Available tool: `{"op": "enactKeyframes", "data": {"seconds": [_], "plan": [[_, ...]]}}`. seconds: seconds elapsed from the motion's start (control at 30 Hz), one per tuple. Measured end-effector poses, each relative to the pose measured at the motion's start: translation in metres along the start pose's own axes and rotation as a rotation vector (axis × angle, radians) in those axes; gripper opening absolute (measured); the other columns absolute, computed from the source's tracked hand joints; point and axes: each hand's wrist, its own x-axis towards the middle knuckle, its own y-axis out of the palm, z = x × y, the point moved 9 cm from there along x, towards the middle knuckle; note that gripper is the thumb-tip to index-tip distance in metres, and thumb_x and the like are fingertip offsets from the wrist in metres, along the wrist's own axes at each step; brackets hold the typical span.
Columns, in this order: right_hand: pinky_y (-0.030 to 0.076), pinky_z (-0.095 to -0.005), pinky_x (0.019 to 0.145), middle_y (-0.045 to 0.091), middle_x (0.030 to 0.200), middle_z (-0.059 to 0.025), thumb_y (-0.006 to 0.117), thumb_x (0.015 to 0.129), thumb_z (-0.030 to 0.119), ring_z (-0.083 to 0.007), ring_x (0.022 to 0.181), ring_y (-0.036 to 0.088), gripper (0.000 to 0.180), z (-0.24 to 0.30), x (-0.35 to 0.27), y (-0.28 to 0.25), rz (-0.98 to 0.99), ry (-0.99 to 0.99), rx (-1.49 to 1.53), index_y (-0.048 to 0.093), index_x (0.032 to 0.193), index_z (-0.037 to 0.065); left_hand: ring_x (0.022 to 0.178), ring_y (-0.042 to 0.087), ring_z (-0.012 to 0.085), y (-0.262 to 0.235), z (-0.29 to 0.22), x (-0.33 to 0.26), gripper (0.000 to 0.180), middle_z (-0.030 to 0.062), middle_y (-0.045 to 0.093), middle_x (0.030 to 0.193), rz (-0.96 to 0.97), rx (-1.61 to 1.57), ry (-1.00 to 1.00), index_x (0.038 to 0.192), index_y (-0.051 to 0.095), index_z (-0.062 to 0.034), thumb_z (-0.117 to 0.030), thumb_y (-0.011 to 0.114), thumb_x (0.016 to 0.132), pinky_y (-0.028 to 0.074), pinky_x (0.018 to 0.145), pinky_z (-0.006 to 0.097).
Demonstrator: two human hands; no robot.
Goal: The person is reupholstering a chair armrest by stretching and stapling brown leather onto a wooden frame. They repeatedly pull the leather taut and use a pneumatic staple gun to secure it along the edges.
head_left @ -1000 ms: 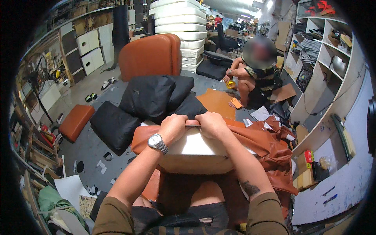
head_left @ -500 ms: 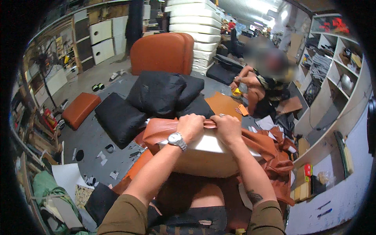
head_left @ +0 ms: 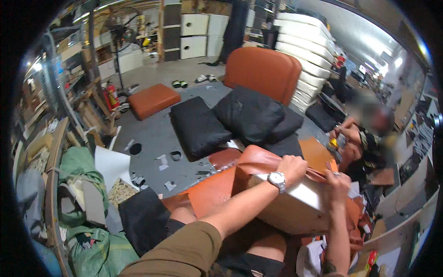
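A pale foam block (head_left: pixel 293 213) with a white top layer rests across my lap. Brown-orange leather cover (head_left: pixel 257 160) drapes over its far side and hangs down on both sides. My left hand (head_left: pixel 294 171), with a metal watch at the wrist, is closed on the gathered leather at the block's far top edge. To its right, my right hand (head_left: pixel 338 184) has its fingers bent round the same leather edge, a short gap from the left hand. Part of the cover on the right is hidden behind my right forearm.
Several black cushions (head_left: pixel 198 127) lie ahead on the grey floor. Beyond stand brown-orange padded panels (head_left: pixel 260 74) and a stack of white foam slabs (head_left: pixel 304 55). A brown-orange cushion (head_left: pixel 154 100) lies far left, green sacks (head_left: pixel 99 247) near left. Another person (head_left: pixel 355 141) sits at right.
My view has swung left, so the scene sits further right and tilted. Both hands still hold the leather; the gap between them has widened, with the right hand lower.
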Motion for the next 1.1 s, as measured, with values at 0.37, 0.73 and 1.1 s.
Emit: {"op": "enactKeyframes", "data": {"seconds": [0.37,0.73,1.1], "plan": [[0.057,-0.0467,0.087,0.078,0.100,-0.0171,0.067,0.089,0.005,-0.0405,0.100,0.074,0.026,-0.076,-0.081,0.003,0.054,0.336,0.051,0.078,0.112,0.012,0.086,0.081,0.0351,0.003,-0.009,-0.002,0.020,0.0181,0.081,0.090,-0.041,-0.006,-0.002,0.088,0.083,-0.0073,-0.017,0.067,0.092,0.060,0.077,0.049],[0.060,-0.0509,0.086,0.080,0.107,-0.0179,0.060,0.098,0.008,-0.0397,0.101,0.077,0.033,-0.099,-0.103,-0.001,0.260,0.514,-0.142,0.078,0.125,0.013,0.088,0.081,0.0312,0.000,-0.009,-0.010,0.018,0.0142,0.082,0.091,-0.050,-0.025,-0.039,0.090,0.082,-0.0110,-0.019,0.067,0.096,0.056,0.081,0.048],[0.056,-0.0457,0.100,0.080,0.121,-0.0044,0.069,0.095,0.024,-0.0303,0.111,0.074,0.019,0.061,0.018,0.015,0.112,0.047,-0.054,0.081,0.108,0.015,0.084,0.081,0.0316,-0.007,-0.012,-0.026,0.020,0.0113,0.082,0.088,-0.119,-0.008,-0.008,0.089,0.082,-0.0123,-0.024,0.068,0.097,0.057,0.080,0.050]]}}
